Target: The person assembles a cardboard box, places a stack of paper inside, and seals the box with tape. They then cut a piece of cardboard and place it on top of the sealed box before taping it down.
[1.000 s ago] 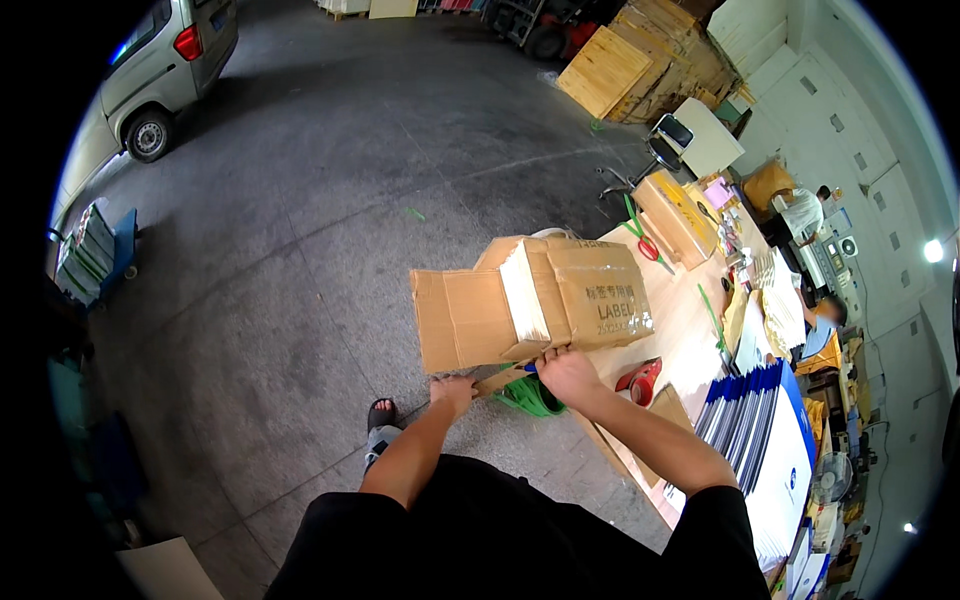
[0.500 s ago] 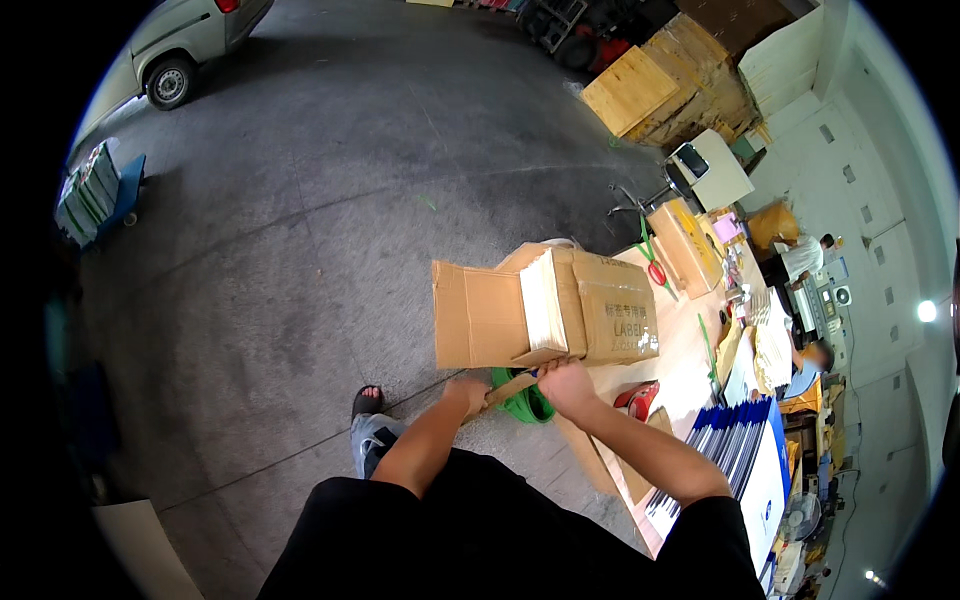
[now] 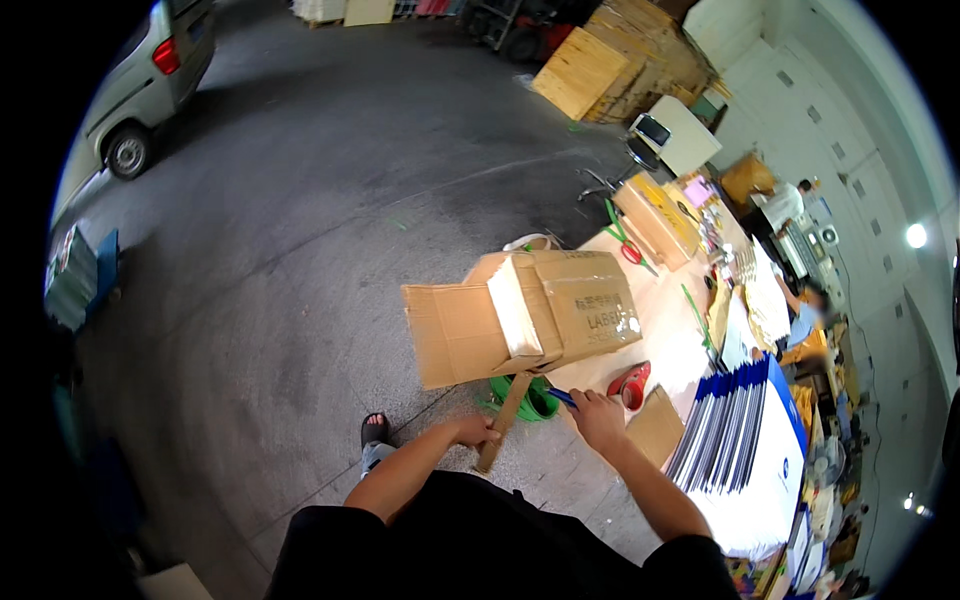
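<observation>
Cardboard box (image 3: 585,305) at worktop (image 3: 660,318) end, long axis approx L-to-R, fwd of R hand (image 3: 600,418) (gripping blue tool (image 3: 562,397)) & L hand (image 3: 475,432) (pinching brown strip (image 3: 510,412)), prob closer to R tho.

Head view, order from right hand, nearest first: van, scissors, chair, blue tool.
1. Blue tool: in the right hand.
2. Scissors: ahead, on the table.
3. Chair: ahead, beyond the scissors.
4. Van: far off, upper left.

One cardboard strip (image 3: 508,416), two coworkers (image 3: 781,207) (image 3: 805,311)
</observation>
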`<state>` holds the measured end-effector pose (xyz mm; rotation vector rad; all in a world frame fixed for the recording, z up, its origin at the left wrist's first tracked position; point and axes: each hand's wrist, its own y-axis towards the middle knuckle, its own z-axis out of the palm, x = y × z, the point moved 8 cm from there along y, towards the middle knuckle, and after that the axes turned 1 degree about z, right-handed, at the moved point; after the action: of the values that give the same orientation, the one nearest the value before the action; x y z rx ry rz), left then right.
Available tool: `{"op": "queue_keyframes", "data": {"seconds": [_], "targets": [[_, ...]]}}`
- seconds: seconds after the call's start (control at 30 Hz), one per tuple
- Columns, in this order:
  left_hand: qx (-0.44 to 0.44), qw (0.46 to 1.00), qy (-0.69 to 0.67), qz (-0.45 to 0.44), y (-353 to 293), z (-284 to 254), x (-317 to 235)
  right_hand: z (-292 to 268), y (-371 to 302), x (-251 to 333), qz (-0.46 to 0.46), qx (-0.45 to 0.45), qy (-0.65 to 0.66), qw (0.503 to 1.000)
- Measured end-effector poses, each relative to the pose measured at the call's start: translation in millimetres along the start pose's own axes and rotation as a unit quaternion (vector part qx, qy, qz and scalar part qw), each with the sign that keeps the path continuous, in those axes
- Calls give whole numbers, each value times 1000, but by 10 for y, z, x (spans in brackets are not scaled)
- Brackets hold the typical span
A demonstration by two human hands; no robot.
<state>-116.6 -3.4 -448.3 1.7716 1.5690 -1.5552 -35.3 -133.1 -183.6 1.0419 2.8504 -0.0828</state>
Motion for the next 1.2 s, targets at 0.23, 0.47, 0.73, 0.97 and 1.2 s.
{"op": "queue_keyframes", "data": {"seconds": [0.23,0.47,0.73,0.97,1.2], "targets": [[64,960,-255,-98,-29,217,159,1042,-833,-426,284,-71,404,867],[-197,963,-145,-112,-717,-479,193,1568,-420,26,238,-256,463,814],[-257,948,1,-188,-989,-630,295,1688,-233,82,240,-151,440,852],[-256,949,42,-179,-932,-607,99,1719,-101,-30,194,-183,369,890],[-251,938,129,-203,-1090,-833,-311,1591,-31,102,218,-72,329,916]]}}
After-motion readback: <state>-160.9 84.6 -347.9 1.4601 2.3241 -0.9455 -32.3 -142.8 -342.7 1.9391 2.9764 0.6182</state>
